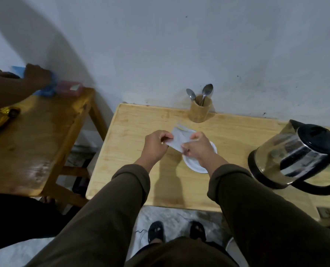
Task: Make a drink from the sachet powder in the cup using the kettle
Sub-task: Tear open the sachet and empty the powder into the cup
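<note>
A pale grey sachet (179, 138) is held above the middle of the wooden table (133, 170). My left hand (156, 143) pinches its left edge and my right hand (197, 148) pinches its right side. Under my right hand lies a white saucer (194, 164); whether a cup stands on it is hidden by the hand and sachet. A glass kettle (293, 158) with a black lid and handle stands at the table's right end.
A wooden holder (199, 109) with two spoons (205, 92) stands at the back by the wall. On a second table (37, 143) to the left, another person's hand (38, 77) wipes with a blue cloth near a gold toy car (0, 118) and a pink box (68, 88).
</note>
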A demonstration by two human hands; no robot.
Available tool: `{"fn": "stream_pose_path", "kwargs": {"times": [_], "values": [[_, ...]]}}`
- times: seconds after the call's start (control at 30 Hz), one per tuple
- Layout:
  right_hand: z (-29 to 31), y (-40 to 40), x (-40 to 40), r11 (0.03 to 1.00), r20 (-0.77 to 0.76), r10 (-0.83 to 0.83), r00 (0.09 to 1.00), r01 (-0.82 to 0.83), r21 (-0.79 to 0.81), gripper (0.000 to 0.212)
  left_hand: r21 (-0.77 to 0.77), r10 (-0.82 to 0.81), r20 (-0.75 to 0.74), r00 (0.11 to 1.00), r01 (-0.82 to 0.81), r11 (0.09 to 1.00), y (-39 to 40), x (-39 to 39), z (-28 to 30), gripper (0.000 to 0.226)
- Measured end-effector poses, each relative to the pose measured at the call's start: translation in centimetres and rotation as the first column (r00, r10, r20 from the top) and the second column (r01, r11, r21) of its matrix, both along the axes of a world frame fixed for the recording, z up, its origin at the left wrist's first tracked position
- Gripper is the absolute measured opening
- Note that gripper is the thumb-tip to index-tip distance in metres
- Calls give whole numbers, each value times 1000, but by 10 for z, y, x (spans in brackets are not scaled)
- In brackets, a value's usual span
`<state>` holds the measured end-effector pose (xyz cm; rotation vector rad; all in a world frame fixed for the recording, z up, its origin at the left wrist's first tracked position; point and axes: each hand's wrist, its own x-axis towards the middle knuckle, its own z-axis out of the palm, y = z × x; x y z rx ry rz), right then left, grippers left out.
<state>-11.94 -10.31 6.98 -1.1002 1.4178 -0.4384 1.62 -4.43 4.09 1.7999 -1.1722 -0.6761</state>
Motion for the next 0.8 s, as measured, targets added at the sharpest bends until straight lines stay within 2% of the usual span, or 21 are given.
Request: {"fn": "stream_pose_path", "kwargs": {"times": [0.07, 0.13, 0.2, 0.3, 0.33, 0.37, 0.47, 0.53, 0.57, 0.63, 0.7, 0.8], "values": [[-17, 3, 8, 993, -127, 71, 989, -82, -85, 28, 64, -73, 82, 994, 68, 996, 13, 7, -10, 30], [-31, 10, 14, 950, -292, 228, 929, -278, -144, 22, 164, -139, 129, 982, 117, 980, 26, 12, -21, 31], [-43, 16, 18, 828, -504, 439, 743, -552, -93, 19, 263, -204, 174, 963, 154, 952, 35, 14, -31, 32], [-37, 30, 22, 617, -731, 564, 386, -784, 62, 31, 390, -342, 210, 916, 242, 889, 44, 13, -49, 38], [-39, 32, 23, 563, -751, 580, 316, -822, 89, 32, 407, -359, 208, 910, 253, 878, 45, 11, -55, 38], [-40, 33, 24, 542, -747, 595, 296, -834, 102, 33, 419, -365, 203, 909, 256, 871, 47, 9, -60, 37], [-41, 33, 26, 612, -729, 604, 322, -773, 166, 36, 434, -350, 200, 915, 238, 869, 48, 2, -70, 40], [-40, 34, 25, 596, -746, 598, 291, -784, 172, 35, 445, -348, 208, 914, 228, 866, 47, -3, -75, 48], [-40, 34, 25, 572, -777, 582, 241, -800, 181, 33, 457, -353, 222, 909, 222, 861, 47, -4, -78, 52], [-41, 33, 25, 552, -816, 547, 189, -814, 181, 29, 484, -371, 317, 873, 187, 855, 46, -7, -79, 58], [-38, 34, 21, 595, -824, 503, 262, -796, 110, 27, 506, -389, 450, 804, 130, 853, 45, -11, -77, 60], [-31, 28, 11, 707, -756, 404, 516, -700, -101, 29, 494, -372, 536, 758, 76, 866, 40, -17, -70, 61]]}}
